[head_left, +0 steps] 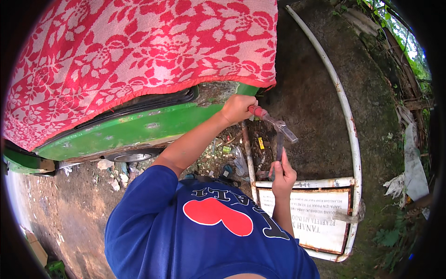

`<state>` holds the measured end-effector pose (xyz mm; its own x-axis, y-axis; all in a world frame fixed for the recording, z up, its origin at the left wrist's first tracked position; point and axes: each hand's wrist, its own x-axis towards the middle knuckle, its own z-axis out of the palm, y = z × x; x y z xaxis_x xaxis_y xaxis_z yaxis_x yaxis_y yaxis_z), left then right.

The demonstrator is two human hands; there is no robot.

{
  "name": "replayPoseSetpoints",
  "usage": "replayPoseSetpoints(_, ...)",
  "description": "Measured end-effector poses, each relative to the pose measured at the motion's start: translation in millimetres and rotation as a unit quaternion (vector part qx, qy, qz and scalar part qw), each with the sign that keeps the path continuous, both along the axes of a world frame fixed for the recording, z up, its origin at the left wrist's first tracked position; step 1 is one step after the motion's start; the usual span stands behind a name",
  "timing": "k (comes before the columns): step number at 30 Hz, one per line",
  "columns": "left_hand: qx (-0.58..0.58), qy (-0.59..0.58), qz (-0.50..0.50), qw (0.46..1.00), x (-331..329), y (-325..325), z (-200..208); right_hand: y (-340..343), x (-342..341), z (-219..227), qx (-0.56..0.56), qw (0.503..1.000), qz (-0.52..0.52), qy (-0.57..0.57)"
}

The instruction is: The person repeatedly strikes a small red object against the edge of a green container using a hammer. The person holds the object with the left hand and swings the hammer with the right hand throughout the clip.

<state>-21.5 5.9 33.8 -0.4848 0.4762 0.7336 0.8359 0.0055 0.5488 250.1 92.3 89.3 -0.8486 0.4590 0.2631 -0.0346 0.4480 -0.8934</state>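
My left hand (239, 109) is closed round the red grip of a hammer (265, 116), stretched out in front of me beside a green car body (158, 123). The hammer's worn metal head points to the right. Below it, my right hand (283, 176) grips a narrow dark flat bar (279, 148) held upright. The bar's upper end meets or overlaps the hammer head; from here I cannot tell whether they touch. What the bar's lower end looks like is hidden inside my right hand.
A red and pink floral blanket (153, 46) covers the car's top. A rusty white pipe frame (346, 107) with a white sign panel (320, 211) lies to the right. Litter, including a yellow wrapper (261, 142), and a clear plastic bag (239, 162) lie on the ground.
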Motion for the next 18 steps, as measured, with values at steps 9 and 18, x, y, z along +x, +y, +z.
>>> replayPoseSetpoints(9,0.028,0.031,-0.070,0.997,2,-16,-19,-1,11,3,-0.099,0.989,0.019,0.110)
replayPoseSetpoints(18,0.067,0.090,-0.090,0.990,3,-13,1,1,2,-2,-0.116,0.990,0.021,0.076)
